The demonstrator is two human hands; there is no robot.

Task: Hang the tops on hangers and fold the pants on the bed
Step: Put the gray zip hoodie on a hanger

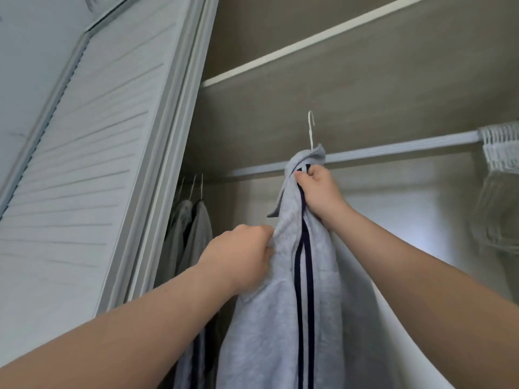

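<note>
Grey top (280, 290) with two dark stripes is on a white wire hanger (310, 130), held up right in front of the rod (393, 149). The hook pokes up above the rod and doesn't look like it's resting on it. Right hand (320, 189) is a closed fist around the collar area, level with the rod. Left hand (241, 251) is below the rod, fingers curled and pinching a fold of the top's edge. Two grey tops (193, 228) hang at the rod's left end, and a bunch of spare hangers (500, 153) at its right end. Louvered door (84, 164) stands left of the rod.
</note>
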